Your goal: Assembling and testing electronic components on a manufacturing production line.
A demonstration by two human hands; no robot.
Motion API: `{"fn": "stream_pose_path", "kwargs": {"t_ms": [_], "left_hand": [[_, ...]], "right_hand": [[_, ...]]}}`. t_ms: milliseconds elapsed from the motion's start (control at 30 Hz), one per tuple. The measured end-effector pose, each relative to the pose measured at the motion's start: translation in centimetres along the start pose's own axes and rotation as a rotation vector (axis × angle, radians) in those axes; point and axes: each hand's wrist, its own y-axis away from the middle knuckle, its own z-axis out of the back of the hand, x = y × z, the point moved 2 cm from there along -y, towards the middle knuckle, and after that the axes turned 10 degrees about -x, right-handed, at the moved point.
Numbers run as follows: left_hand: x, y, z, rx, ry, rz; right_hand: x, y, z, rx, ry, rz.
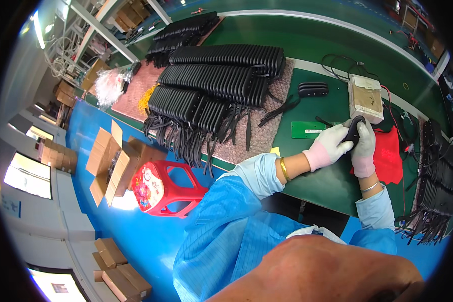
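Observation:
In white gloves, my left hand (329, 147) and my right hand (364, 147) are closed on a small black rounded device (355, 130) above the green bench. A black strap (324, 121) sticks out to the left of it. The gloves cover part of the device, so its exact kind does not show. Just left of my hands lies a flat green board (302, 129) with a white label. Beyond it sits a short stack of similar black devices (313, 89). A red cloth (387, 156) is spread to the right of my right hand.
Rows of black strapped devices (211, 80) cover bubble wrap (269, 128) on the left, and more (435, 183) lie far right. A worn pale box (365, 98) with cables stands behind my hands. A red stool (168, 189) and open carton (113, 163) stand on the blue floor.

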Motion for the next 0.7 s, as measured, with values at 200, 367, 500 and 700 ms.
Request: {"fn": "stream_pose_path", "kwargs": {"t_ms": [200,367,500,700], "left_hand": [[-0.16,-0.18,0.15,0.008,0.003,0.014],[-0.23,-0.22,0.16,0.004,0.005,0.014],[-0.26,-0.22,0.19,0.003,0.009,0.017],[-0.28,-0.15,0.27,0.027,-0.01,0.031]], "right_hand": [[-0.27,-0.16,0.07,-0.004,-0.01,-0.007],[-0.08,-0.09,-0.04,-0.004,-0.001,0.0],[0.12,0.02,-0.21,-0.008,0.007,0.007],[0.16,0.09,-0.18,-0.007,0.008,0.002]]}}
